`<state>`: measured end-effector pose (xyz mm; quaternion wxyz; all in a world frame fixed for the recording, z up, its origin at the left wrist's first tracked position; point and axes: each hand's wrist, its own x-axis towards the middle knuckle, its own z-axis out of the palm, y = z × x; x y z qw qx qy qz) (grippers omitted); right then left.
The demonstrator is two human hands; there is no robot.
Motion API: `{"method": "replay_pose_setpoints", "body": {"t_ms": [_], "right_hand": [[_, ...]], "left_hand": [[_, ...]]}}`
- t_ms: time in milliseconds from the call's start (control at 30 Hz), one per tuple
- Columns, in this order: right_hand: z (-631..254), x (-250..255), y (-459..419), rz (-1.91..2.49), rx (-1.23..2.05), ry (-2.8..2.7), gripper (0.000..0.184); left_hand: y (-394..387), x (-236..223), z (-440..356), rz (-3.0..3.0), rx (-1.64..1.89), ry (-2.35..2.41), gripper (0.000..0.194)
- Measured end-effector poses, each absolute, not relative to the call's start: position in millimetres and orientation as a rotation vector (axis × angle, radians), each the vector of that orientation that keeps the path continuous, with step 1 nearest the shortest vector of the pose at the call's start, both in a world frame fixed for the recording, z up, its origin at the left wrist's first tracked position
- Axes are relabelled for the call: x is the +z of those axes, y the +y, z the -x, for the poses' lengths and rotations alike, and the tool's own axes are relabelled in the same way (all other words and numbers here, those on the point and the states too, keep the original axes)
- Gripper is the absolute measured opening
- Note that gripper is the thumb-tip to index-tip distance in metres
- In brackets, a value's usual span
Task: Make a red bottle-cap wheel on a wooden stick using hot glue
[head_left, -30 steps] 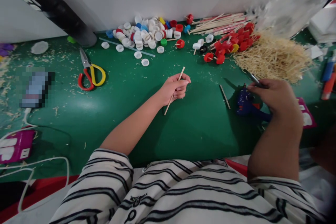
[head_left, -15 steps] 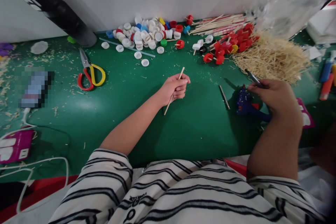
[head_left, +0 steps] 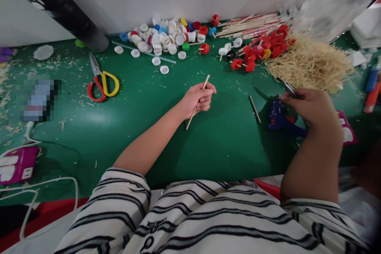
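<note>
My left hand point(head_left: 198, 101) is closed around a thin wooden stick point(head_left: 191, 121), which slants through the fist with both ends showing. Over on the right, my right hand point(head_left: 312, 105) grips a slim grey tool point(head_left: 287, 86) that points up and left; its kind I cannot make out. Just below and left of that hand lies a blue hot glue gun point(head_left: 275, 115), partly hidden by the fingers and wrist. Between the two hands a narrow silvery strip point(head_left: 255, 109) rests on the green table point(head_left: 220, 147).
Scissors point(head_left: 102, 81), a phone point(head_left: 38, 99) on a white cable and a black bottle point(head_left: 71, 16) stand or lie leftward. Along the wall are bottle caps point(head_left: 166, 39), red caps on sticks point(head_left: 253, 53), wooden sticks point(head_left: 247, 25) and pale shavings point(head_left: 309, 61).
Both hands keep their holds and stay nearly still. The whole view has shifted very slightly.
</note>
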<state>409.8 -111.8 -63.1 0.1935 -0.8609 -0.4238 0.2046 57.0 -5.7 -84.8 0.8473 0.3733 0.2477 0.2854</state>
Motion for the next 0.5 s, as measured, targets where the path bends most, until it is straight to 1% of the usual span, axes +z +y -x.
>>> {"method": "replay_pose_setpoints", "body": {"t_ms": [267,500], "right_hand": [[-417.7,-73.0,-113.4,2.374,0.528,-1.228,0.036],[-409.3,-65.0,-113.9,2.369,0.515,-1.207,0.032]], "left_hand": [[-6.4,-86.3,-56.8,-0.792,0.596,0.537,0.011],[-6.2,-83.7,-56.9,-0.782,0.602,0.534,0.013]]}}
